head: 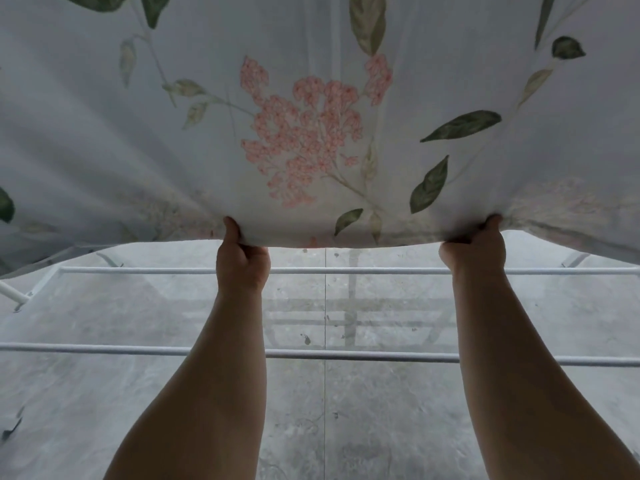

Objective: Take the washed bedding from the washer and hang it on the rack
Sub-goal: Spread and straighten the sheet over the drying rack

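A white bed sheet (311, 98) printed with pink flowers and green leaves fills the upper half of the head view, spread out flat. My left hand (242, 252) grips its near hem, fingers curled under the cloth. My right hand (474, 245) grips the same hem further right. Below my forearms run the white bars of the drying rack (363, 270), one bar just under my hands and another bar (346, 355) nearer to me. The far part of the rack is hidden under the sheet.
A grey concrete floor (346, 427) with dark specks and a thin seam lies under the rack. A white rack end piece (14, 294) shows at the left edge. The washer is out of view.
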The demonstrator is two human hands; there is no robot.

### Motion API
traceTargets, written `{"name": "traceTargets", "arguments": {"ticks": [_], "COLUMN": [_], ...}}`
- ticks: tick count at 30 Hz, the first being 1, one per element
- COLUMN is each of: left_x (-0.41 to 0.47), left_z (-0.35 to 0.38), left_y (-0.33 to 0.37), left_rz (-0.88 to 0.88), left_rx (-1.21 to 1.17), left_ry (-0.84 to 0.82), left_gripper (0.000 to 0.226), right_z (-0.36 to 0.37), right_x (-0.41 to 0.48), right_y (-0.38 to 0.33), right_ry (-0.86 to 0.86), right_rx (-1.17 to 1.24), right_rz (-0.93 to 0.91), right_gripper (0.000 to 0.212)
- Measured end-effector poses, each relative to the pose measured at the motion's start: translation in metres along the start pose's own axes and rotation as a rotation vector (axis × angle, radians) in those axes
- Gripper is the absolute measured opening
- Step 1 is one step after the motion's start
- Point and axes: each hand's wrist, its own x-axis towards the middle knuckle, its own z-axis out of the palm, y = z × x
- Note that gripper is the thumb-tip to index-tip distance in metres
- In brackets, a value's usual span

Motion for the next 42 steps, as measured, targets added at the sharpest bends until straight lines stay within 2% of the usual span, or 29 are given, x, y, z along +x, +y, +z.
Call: {"name": "traceTargets", "arguments": {"ticks": [3, 6, 9, 11, 12, 13, 15, 16, 19, 21, 23, 26, 27, 29, 32, 34, 36, 40, 42], "left_x": [0.006, 0.013, 0.023, 0.028, 0.028, 0.026, 0.029, 0.034, 0.032, 0.028, 0.019, 0.015, 0.016, 0.021, 0.033, 0.037, 0.042, 0.054, 0.056], "left_z": [0.004, 0.01, 0.012, 0.01, 0.015, 0.015, 0.015, 0.013, 0.015, 0.016, 0.02, 0.028, 0.032, 0.04, 0.046, 0.043, 0.038, 0.022, 0.01], "left_y": [0.0, 0.007, 0.018, 0.023, 0.027, 0.027, 0.03, 0.029, 0.033, 0.034, 0.04, 0.053, 0.059, 0.079, 0.115, 0.136, 0.146, 0.155, 0.157], "left_rz": [-0.036, -0.029, -0.073, -0.084, -0.132, -0.146, -0.189, -0.109, -0.154, -0.178, -0.217, -0.241, -0.221, -0.165, -0.057, 0.023, 0.061, 0.026, 0.001], "left_rx": [0.025, 0.207, 0.173, 0.116, 0.106, 0.163, 0.015, 0.085, 0.085, 0.064, 0.049, 0.001, -0.048, -0.204, -0.408, -0.377, -0.32, -0.218, -0.099], "left_ry": [0.089, 0.139, 0.141, 0.141, 0.145, 0.149, 0.218, 0.244, 0.295, 0.267, 0.269, 0.247, 0.232, 0.184, 0.133, 0.119, 0.175, 0.391, 0.42], "left_gripper": [0.022, 0.017, 0.015, 0.023, 0.02, 0.02, 0.033, 0.035, 0.031, 0.029, 0.028, 0.03, 0.031, 0.035, 0.041, 0.04, 0.037, 0.042, 0.046], "right_z": [0.003, 0.009, 0.02, 0.017, 0.014, 0.006, 0.002, 0.004, 0.023, 0.038, 0.052, 0.078, 0.086, 0.104, 0.117, 0.118, 0.114, 0.117, 0.12], "right_x": [-0.002, -0.006, -0.028, -0.059, -0.076, -0.091, -0.11, -0.113, -0.112, -0.109, -0.11, -0.111, -0.109, -0.106, -0.104, -0.106, -0.108, -0.112, -0.11], "right_y": [-0.001, 0.01, 0.059, 0.11, 0.135, 0.157, 0.187, 0.193, 0.195, 0.19, 0.19, 0.198, 0.2, 0.203, 0.203, 0.206, 0.208, 0.219, 0.222], "right_ry": [-0.001, -0.005, 0.031, 0.027, 0.016, -0.012, -0.088, -0.136, -0.359, -0.418, -0.35, -0.233, -0.202, -0.144, -0.086, -0.059, -0.071, -0.022, 0.035], "right_rx": [-0.01, 0.015, 0.007, -0.096, -0.154, -0.187, -0.262, -0.32, -0.462, -0.445, -0.389, -0.28, -0.231, -0.15, -0.156, -0.191, -0.226, -0.326, -0.347], "right_rz": [-0.003, -0.008, -0.021, 0.058, 0.125, 0.205, 0.293, 0.287, 0.231, 0.254, 0.255, 0.251, 0.257, 0.256, 0.209, 0.161, 0.12, 0.079, 0.1], "right_gripper": [0.024, 0.019, 0.035, 0.031, 0.028, 0.028, 0.036, 0.036, 0.029, 0.04, 0.046, 0.03, 0.027, 0.035, 0.033, 0.029, 0.032, 0.033, 0.037]}}
